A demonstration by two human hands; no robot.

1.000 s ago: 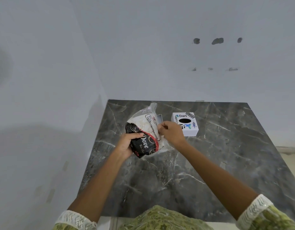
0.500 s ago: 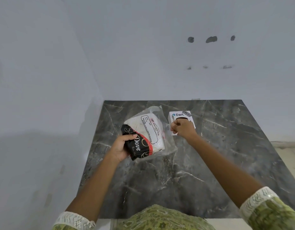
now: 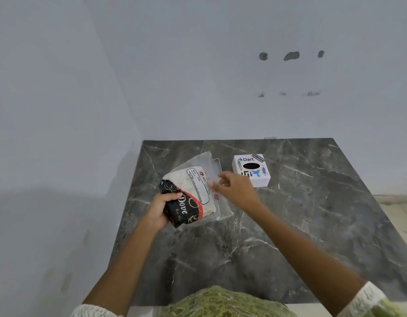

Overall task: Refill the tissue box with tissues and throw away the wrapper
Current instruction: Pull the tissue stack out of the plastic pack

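A tissue pack (image 3: 193,197) in clear plastic with a black and red printed end is tilted just above the dark marble table (image 3: 312,213). My left hand (image 3: 160,210) grips its black lower end. My right hand (image 3: 234,188) is at the pack's right side, and its fingertips pinch the loose clear wrapper (image 3: 209,165) near the open top. The white tissue box (image 3: 251,170), covered in stickers and with a dark oval slot on top, stands on the table just right of and behind my right hand.
The table sits in a corner, with pale walls close on the left and behind. Its front edge lies near my body, and its right edge gives onto a light floor (image 3: 401,211).
My right hand had pulled away as a fist toward the tissue box; it has now come back left to the pack's clear plastic. My left hand keeps its grip on the pack.
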